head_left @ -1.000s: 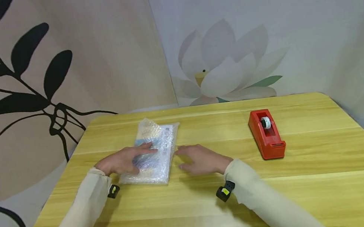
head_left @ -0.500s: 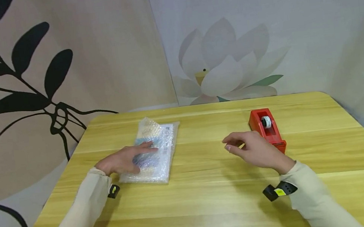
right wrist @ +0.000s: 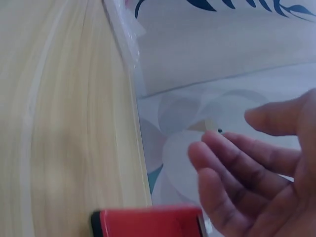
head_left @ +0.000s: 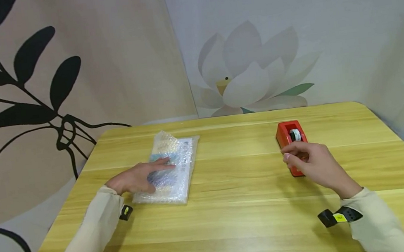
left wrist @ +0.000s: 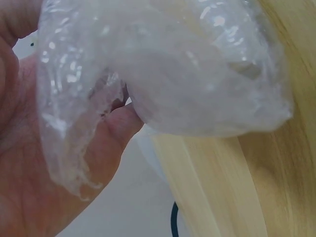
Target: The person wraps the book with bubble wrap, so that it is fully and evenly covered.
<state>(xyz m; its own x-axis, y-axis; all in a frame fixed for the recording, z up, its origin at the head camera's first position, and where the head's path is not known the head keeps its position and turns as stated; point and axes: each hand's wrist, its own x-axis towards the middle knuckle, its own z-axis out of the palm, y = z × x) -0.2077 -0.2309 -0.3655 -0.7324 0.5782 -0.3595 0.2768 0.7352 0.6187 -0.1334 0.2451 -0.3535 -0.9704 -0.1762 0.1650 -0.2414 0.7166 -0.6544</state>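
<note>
A flat item in bubble wrap (head_left: 178, 182), with blue and white print showing through, lies left of centre on the table. My left hand (head_left: 137, 178) rests on its left part, fingers spread over the wrap. In the left wrist view, loose crumpled bubble wrap (left wrist: 197, 89) stands beside the palm and hides most of the fingers. My right hand (head_left: 315, 167) hovers at the red tape dispenser (head_left: 285, 133), fingers loosely bent with nothing between them. It covers part of the dispenser in the head view. The right wrist view shows the dispenser (right wrist: 153, 224) close below the fingers, apart from them.
The wooden table (head_left: 235, 222) extends to a back edge near a printed curtain (head_left: 135, 67). A small white tape roll (head_left: 295, 135) sits in the dispenser. Each wrist bears a black camera strap.
My right hand has left the right side of the bubble-wrapped item and moved right to the tape dispenser. The left hand has stayed in place on the wrap.
</note>
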